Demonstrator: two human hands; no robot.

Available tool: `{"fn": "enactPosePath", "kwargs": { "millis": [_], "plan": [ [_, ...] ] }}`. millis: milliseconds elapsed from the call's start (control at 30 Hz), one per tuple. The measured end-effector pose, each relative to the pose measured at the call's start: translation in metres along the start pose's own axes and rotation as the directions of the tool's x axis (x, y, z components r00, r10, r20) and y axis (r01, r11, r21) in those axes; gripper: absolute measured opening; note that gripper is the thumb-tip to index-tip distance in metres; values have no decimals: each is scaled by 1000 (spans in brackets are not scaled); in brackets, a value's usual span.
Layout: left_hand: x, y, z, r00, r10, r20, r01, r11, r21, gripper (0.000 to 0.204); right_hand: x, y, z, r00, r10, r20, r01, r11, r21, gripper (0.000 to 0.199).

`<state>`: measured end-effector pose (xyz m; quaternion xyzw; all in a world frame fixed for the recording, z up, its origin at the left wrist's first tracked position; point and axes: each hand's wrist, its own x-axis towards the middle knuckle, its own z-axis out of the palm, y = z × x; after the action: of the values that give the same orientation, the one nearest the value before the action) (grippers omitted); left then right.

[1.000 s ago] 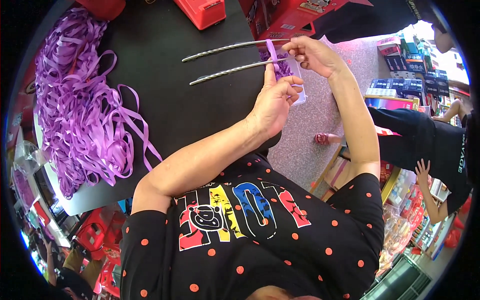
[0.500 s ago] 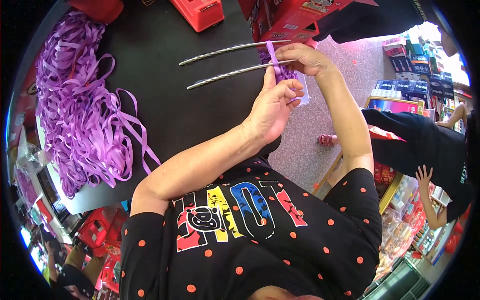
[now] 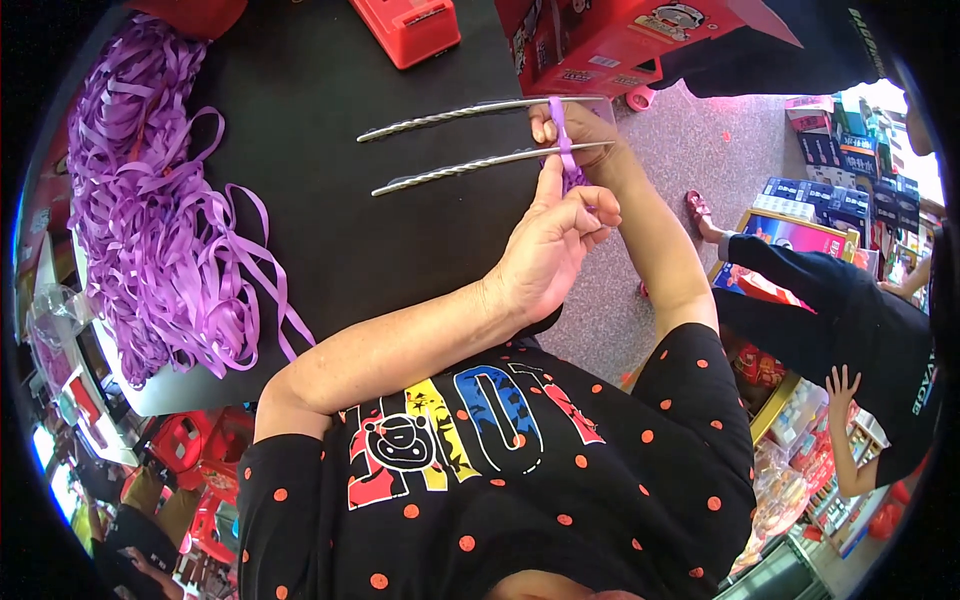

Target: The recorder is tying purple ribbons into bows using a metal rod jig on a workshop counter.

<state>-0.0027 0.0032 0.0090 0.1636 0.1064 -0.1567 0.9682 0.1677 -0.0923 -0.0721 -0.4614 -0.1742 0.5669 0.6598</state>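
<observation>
Two thin metal rods with twisted shafts run side by side over the black table. Near their right ends a purple ribbon spans both, and more purple ribbon is bunched just below. My left hand is at the nearer rod, one finger straight against the ribbon there and the others loosely curled. Behind the rods, my right hand has its fingers bent inward at the ribbon; part of its grip is hidden. A large tangled heap of purple ribbon lies at the left, with loose loops trailing rightward.
A red box-shaped object sits at the far edge of the black table. Red printed cartons stand beyond my right hand. People in dark clothes are at the right, near stacked boxes. Red chairs are at lower left.
My right hand has gone from the rods' right ends to behind them, its fingertips now left of the ribbon. My left hand stays at the ribbon. The view has shifted slightly.
</observation>
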Motion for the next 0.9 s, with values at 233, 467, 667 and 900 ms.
{"fn": "enactPosePath", "kwargs": {
  "millis": [233, 467, 667, 900],
  "plan": [
    [-1, -1, 4, 999, 7, -51, -5, 1000, 22, 75, -40, -26, 24, 879, 24, -476, -125, 975, -183, 26],
    [4, -5, 1, 997, 39, -66, -42, 998, -38, 97, -56, -39, 109, 567, -685, -458, -271, 371, -889, 31],
    [7, -10, 0, 996, 68, -63, -71, 996, -48, 100, -50, -41, 121, 534, -730, -427, -491, 143, -859, 39],
    [9, -15, -11, 998, 62, 20, -63, 998, 32, 91, -46, -47, 119, 597, -579, -555, -598, 141, -789, 47]
  ]
}}
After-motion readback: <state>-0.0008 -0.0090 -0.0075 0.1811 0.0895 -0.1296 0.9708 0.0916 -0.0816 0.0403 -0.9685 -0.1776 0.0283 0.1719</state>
